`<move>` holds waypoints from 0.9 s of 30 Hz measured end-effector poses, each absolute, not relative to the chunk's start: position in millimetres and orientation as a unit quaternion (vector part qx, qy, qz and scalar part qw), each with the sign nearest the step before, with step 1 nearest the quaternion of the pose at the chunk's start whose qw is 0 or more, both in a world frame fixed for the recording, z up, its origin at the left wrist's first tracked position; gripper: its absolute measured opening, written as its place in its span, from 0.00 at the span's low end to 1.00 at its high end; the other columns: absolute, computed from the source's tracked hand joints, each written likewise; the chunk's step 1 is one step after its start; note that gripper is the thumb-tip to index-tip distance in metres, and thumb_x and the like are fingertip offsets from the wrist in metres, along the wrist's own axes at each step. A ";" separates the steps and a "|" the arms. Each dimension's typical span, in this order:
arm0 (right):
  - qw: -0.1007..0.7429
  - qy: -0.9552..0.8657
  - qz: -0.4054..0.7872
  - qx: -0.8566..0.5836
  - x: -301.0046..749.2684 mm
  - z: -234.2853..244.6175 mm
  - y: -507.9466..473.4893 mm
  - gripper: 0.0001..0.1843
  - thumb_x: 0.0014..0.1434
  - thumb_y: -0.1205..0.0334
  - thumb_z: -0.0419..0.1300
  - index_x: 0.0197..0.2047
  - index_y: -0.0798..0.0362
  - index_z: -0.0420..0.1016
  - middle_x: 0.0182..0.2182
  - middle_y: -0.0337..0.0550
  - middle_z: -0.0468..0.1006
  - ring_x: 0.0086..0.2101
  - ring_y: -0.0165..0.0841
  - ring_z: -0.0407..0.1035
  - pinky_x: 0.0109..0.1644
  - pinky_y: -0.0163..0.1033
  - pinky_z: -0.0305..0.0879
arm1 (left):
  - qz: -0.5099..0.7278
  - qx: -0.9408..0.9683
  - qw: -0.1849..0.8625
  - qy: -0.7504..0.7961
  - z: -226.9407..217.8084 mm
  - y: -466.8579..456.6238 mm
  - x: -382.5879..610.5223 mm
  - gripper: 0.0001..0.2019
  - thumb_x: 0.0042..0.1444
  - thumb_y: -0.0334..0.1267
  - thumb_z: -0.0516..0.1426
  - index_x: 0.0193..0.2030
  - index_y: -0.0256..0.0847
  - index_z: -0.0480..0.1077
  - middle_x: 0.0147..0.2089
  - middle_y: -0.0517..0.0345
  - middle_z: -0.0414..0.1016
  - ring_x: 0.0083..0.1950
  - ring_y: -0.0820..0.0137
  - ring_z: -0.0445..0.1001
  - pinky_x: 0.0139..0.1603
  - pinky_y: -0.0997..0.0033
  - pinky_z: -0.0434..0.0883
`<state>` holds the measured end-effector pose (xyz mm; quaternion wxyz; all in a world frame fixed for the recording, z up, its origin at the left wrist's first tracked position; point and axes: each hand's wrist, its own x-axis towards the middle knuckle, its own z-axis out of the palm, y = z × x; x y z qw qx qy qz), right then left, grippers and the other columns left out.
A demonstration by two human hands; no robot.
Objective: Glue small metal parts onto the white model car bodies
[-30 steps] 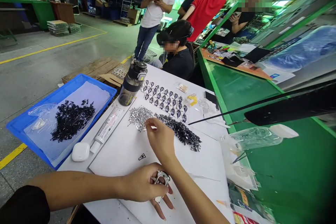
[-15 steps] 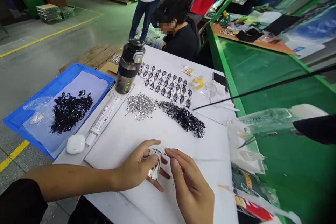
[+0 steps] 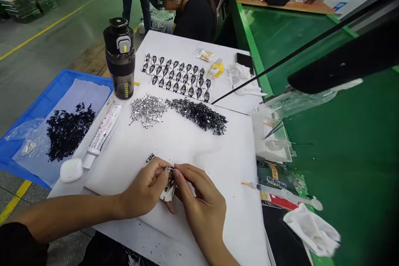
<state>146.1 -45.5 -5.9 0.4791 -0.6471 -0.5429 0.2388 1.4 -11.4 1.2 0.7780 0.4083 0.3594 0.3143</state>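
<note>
My left hand (image 3: 145,187) is closed around a small white-and-silver packet (image 3: 167,195) with dark marks, its lower end showing below the thumb. My right hand (image 3: 202,199) comes in from the right, thumb and forefinger pinched against the left fingertips. What those right fingers hold is hidden. A small shiny dark bit (image 3: 169,169) shows where the fingertips meet. Just beyond the left knuckles, a single black frame-like piece (image 3: 150,158) lies on the white table (image 3: 212,158). Farther off are a heap of thin silver pieces (image 3: 148,110) and a heap of black pieces (image 3: 199,115).
Rows of small printed packets (image 3: 177,75) lie behind the heaps. A dark bottle (image 3: 120,60) stands at the left, near a white tube (image 3: 104,129), a white case (image 3: 71,170) and a blue tray (image 3: 62,85). A syringe (image 3: 280,193) lies right. A person (image 3: 193,12) sits beyond.
My right hand has come leftward to meet my left; the fingertips, apart before, now touch. A black piece now shows on the table by my left hand. The camera view has shifted.
</note>
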 end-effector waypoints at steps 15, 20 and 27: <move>0.465 -0.594 0.144 -0.640 170.8 15.1 -41.8 0.09 0.66 0.56 0.61 0.44 0.51 0.78 0.37 0.45 0.79 0.36 0.33 0.74 0.38 0.39 0.73 | 0.318 0.438 0.741 0.397 0.3 -19.5 -1.3 0.19 0.68 0.55 0.50 0.48 0.38 0.63 0.36 0.54 0.78 0.21 0.72 0.77 0.15 0.79 0.67; 0.184 -0.611 -0.054 -0.768 196.1 -0.1 -22.8 0.22 0.69 0.45 0.52 0.55 0.47 0.79 0.49 0.54 0.72 0.39 0.40 0.71 0.31 0.40 0.65 | 0.307 0.440 0.750 0.387 -2.4 -17.0 -0.8 0.24 0.69 0.54 0.50 0.61 0.37 0.63 0.45 0.48 0.77 0.25 0.71 0.79 0.19 0.75 0.73; 0.184 -0.524 0.021 -0.831 196.7 -14.1 -18.5 0.23 0.60 0.47 0.57 0.52 0.52 0.76 0.44 0.54 0.72 0.37 0.41 0.70 0.37 0.44 0.68 | 0.316 0.439 0.746 0.388 1.7 -14.8 0.2 0.25 0.69 0.52 0.52 0.65 0.37 0.61 0.54 0.42 0.74 0.39 0.65 0.82 0.32 0.67 0.81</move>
